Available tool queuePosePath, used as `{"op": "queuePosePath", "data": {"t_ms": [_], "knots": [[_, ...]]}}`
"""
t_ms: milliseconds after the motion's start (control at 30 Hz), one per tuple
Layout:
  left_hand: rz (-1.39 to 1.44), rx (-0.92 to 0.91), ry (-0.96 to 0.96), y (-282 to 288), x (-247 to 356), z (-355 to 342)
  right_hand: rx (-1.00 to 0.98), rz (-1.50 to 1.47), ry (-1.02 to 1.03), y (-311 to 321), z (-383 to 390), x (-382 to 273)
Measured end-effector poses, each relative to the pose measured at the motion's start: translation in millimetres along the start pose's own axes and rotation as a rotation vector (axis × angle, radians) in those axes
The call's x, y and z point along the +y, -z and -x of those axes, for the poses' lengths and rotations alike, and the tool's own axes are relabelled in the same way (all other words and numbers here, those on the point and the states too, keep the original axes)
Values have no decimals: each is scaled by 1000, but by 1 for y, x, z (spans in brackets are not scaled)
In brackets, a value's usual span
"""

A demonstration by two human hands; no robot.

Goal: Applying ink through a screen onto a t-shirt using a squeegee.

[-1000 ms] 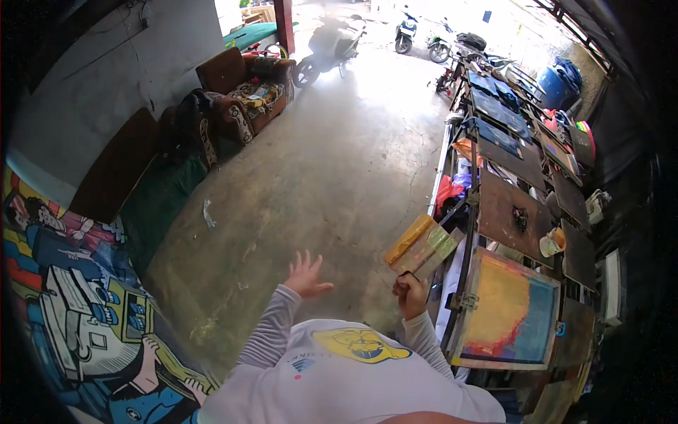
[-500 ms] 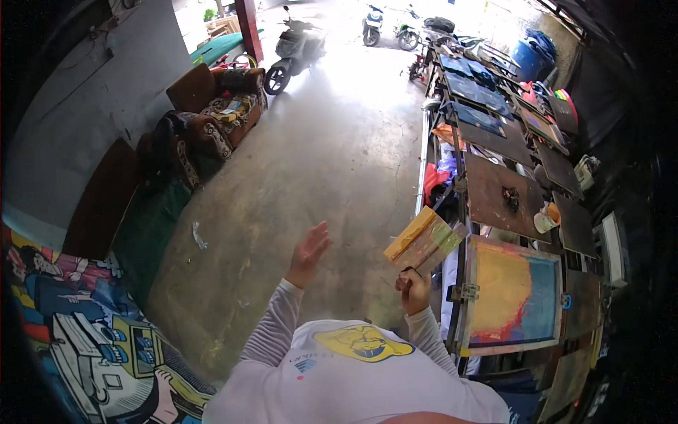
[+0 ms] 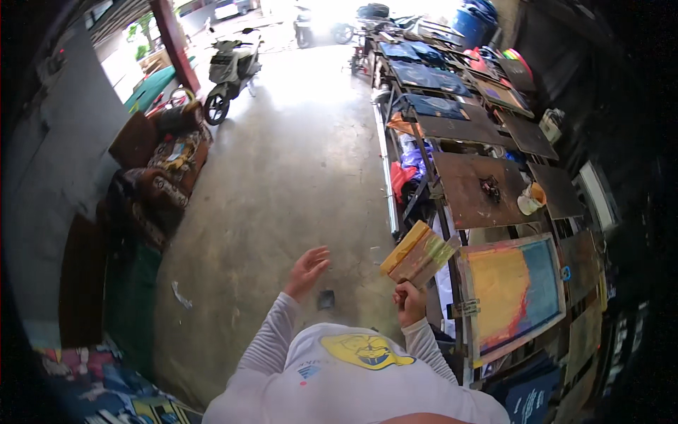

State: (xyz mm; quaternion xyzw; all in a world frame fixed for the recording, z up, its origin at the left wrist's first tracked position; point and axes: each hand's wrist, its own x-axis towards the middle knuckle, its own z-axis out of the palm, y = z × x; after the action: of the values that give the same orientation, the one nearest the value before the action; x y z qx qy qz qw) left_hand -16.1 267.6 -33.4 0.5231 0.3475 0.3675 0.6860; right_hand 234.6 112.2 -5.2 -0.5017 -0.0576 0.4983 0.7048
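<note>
My right hand (image 3: 409,302) is closed around one end of a squeegee (image 3: 418,254), a flat paint-stained piece with a yellow strip along one edge. It is held up beside the workbench. To its right lies a screen-printing frame (image 3: 498,290), its mesh coloured yellow, red and blue, hinged at its left side. My left hand (image 3: 308,272) hangs over the concrete floor, holding nothing, its fingers stretched out and slightly bent. A dark shoe tip (image 3: 325,299) shows below it.
Along the right runs a long bench with brown boards (image 3: 470,212), a white pot (image 3: 531,201) and dark blue cloth pieces (image 3: 427,76). A patterned armchair (image 3: 173,152) stands at the left wall, with a scooter (image 3: 232,71) beyond it. A pale scrap (image 3: 181,295) lies on the floor.
The view has shifted, so the armchair, scooter and far bench sit further left and the scene looks turned. My right hand keeps its hold on the squeegee; my left hand stays free.
</note>
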Motion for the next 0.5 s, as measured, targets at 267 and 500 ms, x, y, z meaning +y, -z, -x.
{"op": "queuePosePath", "data": {"t_ms": [267, 500], "knots": [[-61, -329, -25, -32, 41, -164, 225, -98, 159, -35, -38, -30], [-299, -663, -66, -137, 17, -212, 444, -204, 375, 33, -29, -58]]}}
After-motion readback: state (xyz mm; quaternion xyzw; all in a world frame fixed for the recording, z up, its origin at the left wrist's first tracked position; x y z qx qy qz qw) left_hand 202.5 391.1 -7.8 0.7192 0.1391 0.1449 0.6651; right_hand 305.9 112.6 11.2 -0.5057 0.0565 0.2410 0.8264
